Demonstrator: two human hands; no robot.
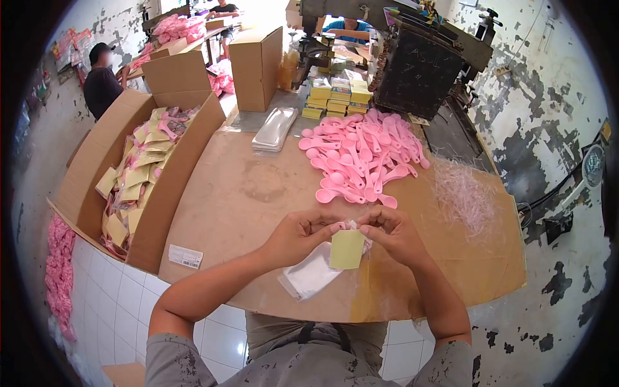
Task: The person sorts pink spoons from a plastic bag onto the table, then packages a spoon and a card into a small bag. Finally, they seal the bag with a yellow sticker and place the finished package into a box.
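Left hand [302, 233]: fingers pinched on the top edge of a yellow card [347, 249], thumb and forefinger closed at its left corner.
Right hand [394, 232]: fingers clenched on the card's right corner and on a pink spoon [353, 226], whose bowl just shows between the two hands.
Card: upright, hanging from both hands above the tabletop [245, 193], close to the near edge.
Clear bag [312, 275]: lies flat on the tabletop under the hands, partly behind the card; I cannot tell whether a finger touches it.
Step in hand: by my reading, spoon and card are being paired at the fingertips, before going into the bag.
Next move calls for: one hand to keep the pair together while the other opens the bag's mouth; the film looks limp, so it needs a careful pinch.
Spoon pile [364, 158]: loose pink spoons, beyond the hands, well apart.
Bag stack [275, 129]: clear sleeves, far left of the pile.
Card stacks [335, 97]: yellow, at the far edge.
Box [138, 174]: open carton on the left, filled with packed pieces.
Shreds [464, 193]: thin plastic strips to the right.
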